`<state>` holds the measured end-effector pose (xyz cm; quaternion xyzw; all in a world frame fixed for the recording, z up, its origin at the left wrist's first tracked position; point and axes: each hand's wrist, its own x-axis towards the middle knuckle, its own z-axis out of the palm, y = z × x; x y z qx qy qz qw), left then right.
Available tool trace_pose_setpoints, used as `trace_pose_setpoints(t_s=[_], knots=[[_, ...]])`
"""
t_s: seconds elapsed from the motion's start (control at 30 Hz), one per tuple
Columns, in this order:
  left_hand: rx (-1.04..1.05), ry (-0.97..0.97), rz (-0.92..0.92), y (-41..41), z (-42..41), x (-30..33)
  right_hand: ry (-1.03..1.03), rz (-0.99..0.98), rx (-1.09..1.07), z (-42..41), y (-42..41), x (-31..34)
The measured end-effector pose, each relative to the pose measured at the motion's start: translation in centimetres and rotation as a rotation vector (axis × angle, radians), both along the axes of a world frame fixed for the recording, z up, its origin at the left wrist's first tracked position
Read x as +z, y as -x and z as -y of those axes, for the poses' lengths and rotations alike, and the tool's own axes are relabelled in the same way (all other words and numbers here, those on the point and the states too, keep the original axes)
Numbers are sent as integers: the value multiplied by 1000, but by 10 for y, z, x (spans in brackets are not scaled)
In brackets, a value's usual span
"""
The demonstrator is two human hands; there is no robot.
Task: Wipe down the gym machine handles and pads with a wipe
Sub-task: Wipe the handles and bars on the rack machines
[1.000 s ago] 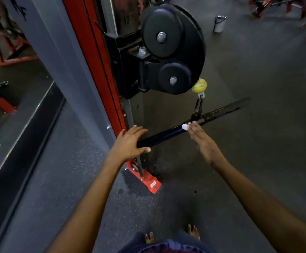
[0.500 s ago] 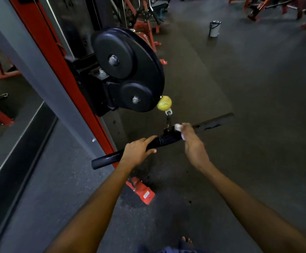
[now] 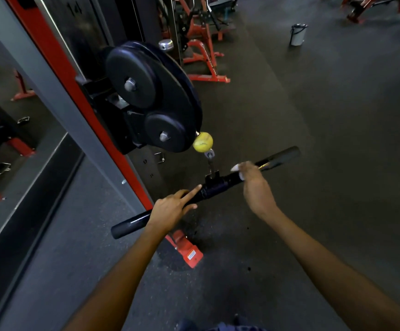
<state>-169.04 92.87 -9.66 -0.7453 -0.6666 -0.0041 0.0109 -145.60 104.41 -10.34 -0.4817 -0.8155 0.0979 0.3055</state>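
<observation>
A black straight bar handle point(image 3: 220, 185) hangs by a clip from the cable under a yellow ball stopper point(image 3: 202, 142). My left hand point(image 3: 172, 209) rests on the bar left of the clip, index finger stretched along it and thumb underneath. My right hand point(image 3: 253, 185) holds a small white wipe point(image 3: 238, 172) against the bar right of the clip, fingers curled over it. The bar's right rubber grip point(image 3: 282, 155) shows beyond my hand, and its left end point(image 3: 125, 229) pokes out behind my wrist.
The black pulley housing point(image 3: 156, 99) juts from the red and grey machine upright point(image 3: 58, 65) just above the bar. A red machine foot point(image 3: 187, 252) sits on the rubber floor below. A mirror lines the left wall. A white bucket point(image 3: 298, 34) and red machines point(image 3: 203, 44) stand farther back.
My right hand has slid the wipe rightward along the bar, past the clip. My left hand has shifted along the bar and now points its index finger along it. The view swung right.
</observation>
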Motion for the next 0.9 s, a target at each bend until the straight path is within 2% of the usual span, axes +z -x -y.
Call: trace_pose_setpoints(t_s=[0.07,0.13,0.23,0.33,0.37,0.43,0.57,0.63,0.77,0.83,0.9], knots=[[8,10,8,-3,2,1,-64,53,227,4,5,-5],[15,0,32,-4,5,0,-78,70,301,-11,-8,-4],[9,-54,33,-7,10,-4,20,-25,73,-37,-38,-1],[17,-95,11,-9,13,-7,16,-57,-112,-35,-38,2],[26,-106,8,-9,14,-9,35,-53,-75,-26,-26,3],[31,-156,16,-10,16,-10,100,-16,136,3,0,6],[27,-220,15,-11,22,-9,-74,67,448,6,2,-6],[34,-234,7,-12,25,-5,-49,38,411,-21,-28,-6],[43,-234,-9,-13,28,-3,-27,-15,41,-55,-77,-17],[45,-230,-11,-13,29,-3,-15,-51,41,-39,-64,-18],[52,-231,-16,-13,30,-1,-92,-67,173,-8,-41,-20]])
